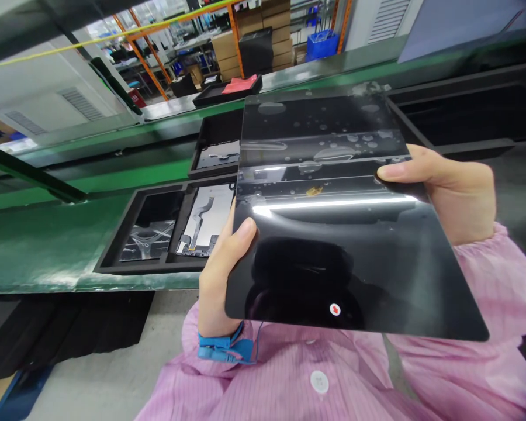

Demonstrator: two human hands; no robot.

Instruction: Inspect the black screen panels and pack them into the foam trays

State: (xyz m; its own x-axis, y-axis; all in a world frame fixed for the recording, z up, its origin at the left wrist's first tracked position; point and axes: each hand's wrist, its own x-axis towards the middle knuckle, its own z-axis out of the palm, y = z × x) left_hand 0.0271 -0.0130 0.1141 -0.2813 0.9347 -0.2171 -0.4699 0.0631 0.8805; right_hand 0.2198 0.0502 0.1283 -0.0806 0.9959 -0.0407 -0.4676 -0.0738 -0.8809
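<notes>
Black glass panel (333, 251) is btwn both hands, long axis running away from the body, tilted a bit. L hand (228, 263) pinches its left edge, R hand (447, 181) the right, thumbs on top, R grip farther up. Tray (153, 269) on surface (39, 251), nearer L.

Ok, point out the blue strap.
In the head view, the blue strap is around the left wrist, against the pink sleeve, below the left corner of the black panel.
</notes>
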